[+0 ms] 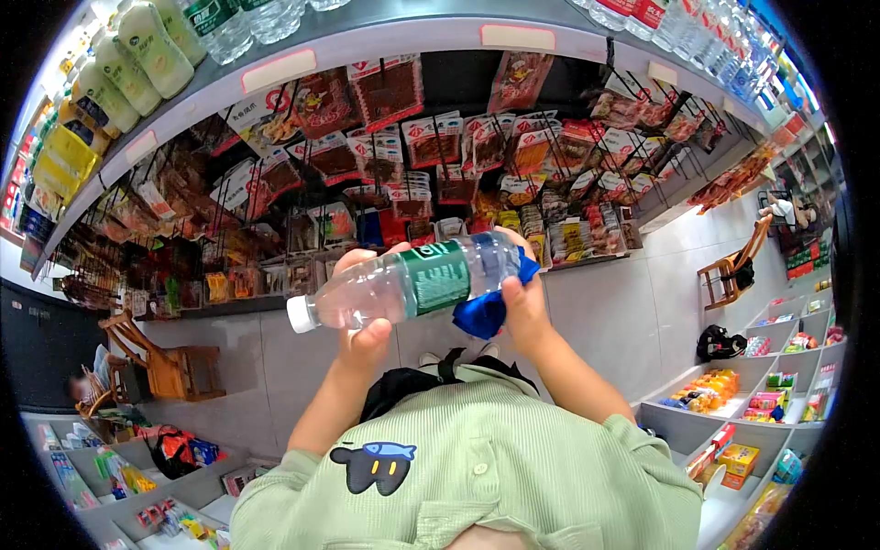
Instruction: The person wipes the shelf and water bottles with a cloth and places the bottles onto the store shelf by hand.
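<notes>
A person in a pale green shirt [477,458] holds a clear bottle [414,282] sideways in both hands, out in front of the chest and before a packed shelf [403,29]. The left hand [360,343] curls round the bottle's shoulder, thumb on the near side and fingertips over the far side, beside the white cap [301,314], which is screwed on and points to the person's left. The right hand [527,312] closes on the base end, pressing a blue cloth [482,315] against the plastic; part of the cloth hangs loose on the near side. A green label [435,277] wraps the bottle's middle between the two hands. I cannot tell whether there is liquid inside.

Below the shelf's edge, rows of red and brown packets [434,139] hang on hooks. On top stand water bottles [220,32] and, at the left end, pale green bottles [151,53]. Wooden chairs stand on either side, one at left [191,371] and one at right [738,266], on a grey tiled floor [610,312]. A black bag [720,344] sits near the divided bins [674,417] at right, stocked with small colourful goods.
</notes>
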`<state>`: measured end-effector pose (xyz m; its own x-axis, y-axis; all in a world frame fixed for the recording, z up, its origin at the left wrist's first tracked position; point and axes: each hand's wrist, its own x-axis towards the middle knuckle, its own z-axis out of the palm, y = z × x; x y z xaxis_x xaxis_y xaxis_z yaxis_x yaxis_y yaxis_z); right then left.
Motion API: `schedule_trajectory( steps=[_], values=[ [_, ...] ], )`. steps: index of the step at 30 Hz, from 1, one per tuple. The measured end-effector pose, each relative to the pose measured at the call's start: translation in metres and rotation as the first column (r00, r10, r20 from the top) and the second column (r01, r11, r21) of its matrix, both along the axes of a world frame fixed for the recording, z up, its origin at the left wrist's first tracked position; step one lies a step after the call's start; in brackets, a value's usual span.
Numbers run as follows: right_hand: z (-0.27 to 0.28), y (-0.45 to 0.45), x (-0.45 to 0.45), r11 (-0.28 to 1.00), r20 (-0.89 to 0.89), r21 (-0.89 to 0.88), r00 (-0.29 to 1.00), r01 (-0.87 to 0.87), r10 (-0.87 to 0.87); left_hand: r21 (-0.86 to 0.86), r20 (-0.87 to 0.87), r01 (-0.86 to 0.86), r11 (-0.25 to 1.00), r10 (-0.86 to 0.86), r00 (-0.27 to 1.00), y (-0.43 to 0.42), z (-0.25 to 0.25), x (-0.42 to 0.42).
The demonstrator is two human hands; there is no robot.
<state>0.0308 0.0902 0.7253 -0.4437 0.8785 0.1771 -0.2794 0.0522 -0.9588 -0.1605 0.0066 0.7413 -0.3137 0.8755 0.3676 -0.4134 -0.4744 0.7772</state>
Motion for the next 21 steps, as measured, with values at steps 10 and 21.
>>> schedule_trajectory(
  steps=[10,21],
  values=[
    [0.012,-0.003,0.011,0.923,-0.083,-0.334,0.982,-0.189,0.171,0.127,-0.077,0.426,0.896,-0.419,0.905,0.014,0.006,-0.029],
    [-0.018,0.017,0.016,0.874,0.009,-0.486,1.000,-0.018,0.026,-0.045,-0.206,0.192,0.980,-0.197,0.959,0.042,0.023,-0.007]
  ],
)
